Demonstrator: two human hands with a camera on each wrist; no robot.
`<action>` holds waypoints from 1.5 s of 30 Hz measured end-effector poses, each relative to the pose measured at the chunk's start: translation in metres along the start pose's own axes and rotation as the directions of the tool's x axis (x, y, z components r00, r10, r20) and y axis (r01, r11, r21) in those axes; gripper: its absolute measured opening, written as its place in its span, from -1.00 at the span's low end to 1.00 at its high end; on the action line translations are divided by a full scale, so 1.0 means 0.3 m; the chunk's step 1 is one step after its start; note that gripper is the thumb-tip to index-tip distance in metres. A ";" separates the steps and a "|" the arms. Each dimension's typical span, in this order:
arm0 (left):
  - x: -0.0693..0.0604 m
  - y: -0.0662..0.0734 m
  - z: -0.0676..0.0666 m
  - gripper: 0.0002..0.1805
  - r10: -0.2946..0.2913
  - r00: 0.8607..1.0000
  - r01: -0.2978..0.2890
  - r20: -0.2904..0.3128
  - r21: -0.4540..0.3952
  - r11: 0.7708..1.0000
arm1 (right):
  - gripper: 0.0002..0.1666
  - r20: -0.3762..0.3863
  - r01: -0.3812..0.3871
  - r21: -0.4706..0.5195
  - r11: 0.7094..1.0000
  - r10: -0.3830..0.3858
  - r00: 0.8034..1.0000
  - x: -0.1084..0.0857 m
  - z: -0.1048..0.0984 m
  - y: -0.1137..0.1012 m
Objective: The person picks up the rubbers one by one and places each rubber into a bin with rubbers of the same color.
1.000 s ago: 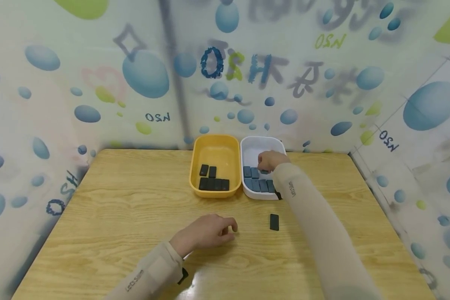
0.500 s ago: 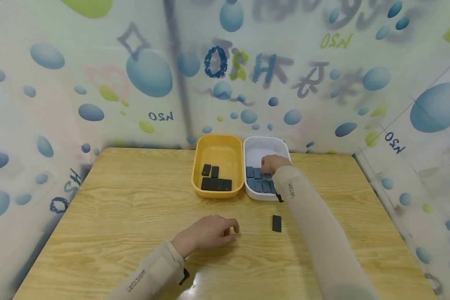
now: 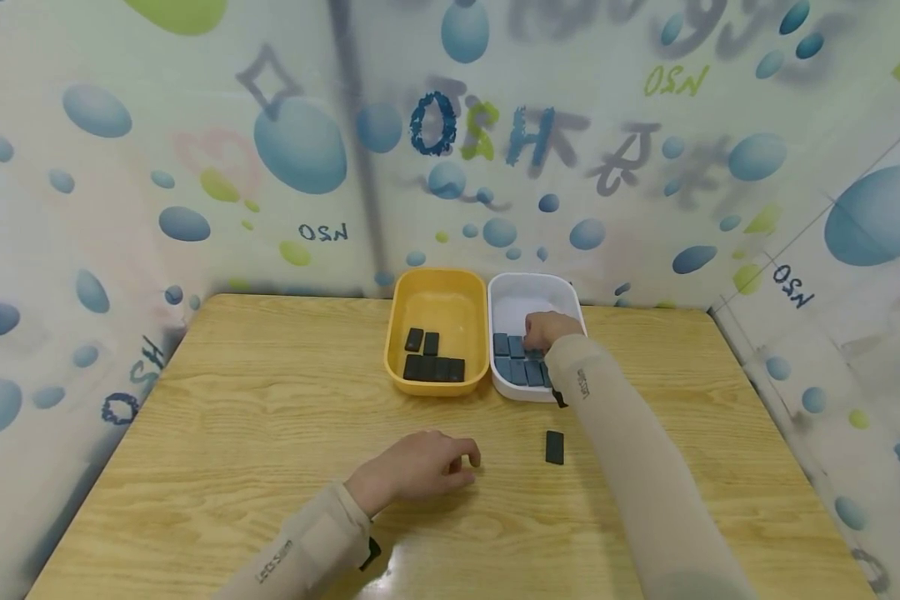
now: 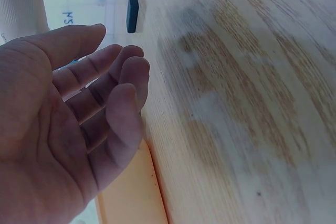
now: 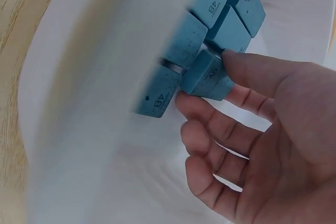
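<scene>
In the right wrist view my right hand [image 5: 283, 124] pinches a blue eraser [image 5: 202, 74] between thumb and forefinger. That eraser is tilted beside other blue erasers, some marked 4B, in the white tray [image 3: 532, 292]. Seen from the head, the right hand covers most of the held piece. My left hand [image 3: 420, 468] hovers over or rests on the table, fingers loosely curled around nothing; contact cannot be told. A black eraser [image 3: 555, 447] lies on the table between the left hand and the right forearm.
A yellow tray [image 3: 438, 304] touches or nearly touches the white tray's left side. Several black erasers [image 3: 435, 368] lie in its near half, in a row with two behind. Both trays stand at the back of the wooden table [image 3: 285, 383], near the patterned wall.
My right hand has lowered slightly among the blue erasers with the pinched one. The view has shifted a little; the left hand stays in place.
</scene>
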State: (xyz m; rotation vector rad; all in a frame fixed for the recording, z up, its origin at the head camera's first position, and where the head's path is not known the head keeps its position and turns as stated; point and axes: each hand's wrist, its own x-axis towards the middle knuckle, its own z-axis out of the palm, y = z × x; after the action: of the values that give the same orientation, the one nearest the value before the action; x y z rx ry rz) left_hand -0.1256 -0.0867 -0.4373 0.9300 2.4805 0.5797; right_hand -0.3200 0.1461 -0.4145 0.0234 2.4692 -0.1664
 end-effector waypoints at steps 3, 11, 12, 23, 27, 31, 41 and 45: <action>0.000 0.003 0.002 -0.79 0.003 1.000 -0.003 0.003 0.002 1.000 | -0.71 -0.013 -0.001 -0.008 1.000 0.001 1.000 0.010 0.010 0.007; 0.002 0.010 0.011 -0.79 0.013 1.000 -0.013 0.008 -0.002 1.000 | -0.71 -0.017 0.007 -0.007 1.000 -0.007 1.000 0.008 0.016 0.016; 0.003 0.012 0.012 -0.79 0.010 1.000 -0.010 0.011 -0.006 1.000 | -0.70 -0.014 0.011 -0.001 1.000 -0.011 1.000 0.002 0.015 0.016; 0.015 0.032 0.006 -0.80 0.015 1.000 -0.015 0.016 -0.007 1.000 | -0.61 -0.055 0.044 -0.024 0.999 -0.045 0.997 -0.071 -0.014 0.019; 0.019 0.036 0.005 -0.78 0.010 1.000 -0.010 0.025 -0.004 1.000 | -0.59 -0.075 0.083 -0.046 0.995 -0.086 0.993 -0.114 -0.029 0.025; 0.024 0.041 0.003 -0.77 -0.001 0.999 0.001 0.038 -0.008 1.000 | -0.57 -0.089 0.115 -0.075 0.991 -0.122 0.989 -0.156 -0.039 0.027; 0.040 0.061 -0.001 -0.76 -0.010 1.000 0.009 0.029 0.028 1.000 | -0.60 -0.149 0.185 -0.148 0.971 -0.207 0.967 -0.272 -0.024 0.023; 0.049 0.068 -0.002 -0.76 -0.019 1.000 0.018 0.021 0.048 0.999 | -0.62 -0.185 0.251 -0.189 0.949 -0.285 0.940 -0.318 0.000 0.041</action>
State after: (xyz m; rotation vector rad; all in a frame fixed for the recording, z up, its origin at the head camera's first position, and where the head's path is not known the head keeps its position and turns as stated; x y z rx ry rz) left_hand -0.1255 -0.0626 -0.4296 0.9260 2.4916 0.5035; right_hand -0.2443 0.1606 -0.3568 -0.3886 2.6818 -0.0808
